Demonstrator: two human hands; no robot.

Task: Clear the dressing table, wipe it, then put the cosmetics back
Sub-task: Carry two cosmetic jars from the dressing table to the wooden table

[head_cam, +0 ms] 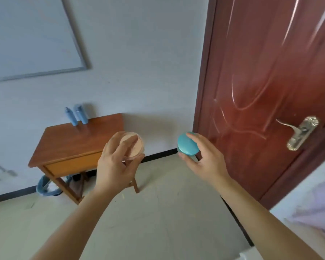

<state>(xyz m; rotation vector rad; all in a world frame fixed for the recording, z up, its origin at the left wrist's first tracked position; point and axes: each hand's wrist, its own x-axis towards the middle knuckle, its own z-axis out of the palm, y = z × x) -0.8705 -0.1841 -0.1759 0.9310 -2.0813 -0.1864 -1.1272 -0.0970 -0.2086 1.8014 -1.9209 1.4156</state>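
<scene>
Left hand: I grip a round pinkish compact, fingers wrapped over its lid, held in the air near the table's right end.
Right hand: I clamp a round teal compact between thumb and fingers, in front of the red door.
Dressing table: wooden, against the far wall, left of my hands.
Blue bottles: two, upright at the table's far edge; blurred, possibly spray bottles.
Under the table: a bluish bin.
</scene>
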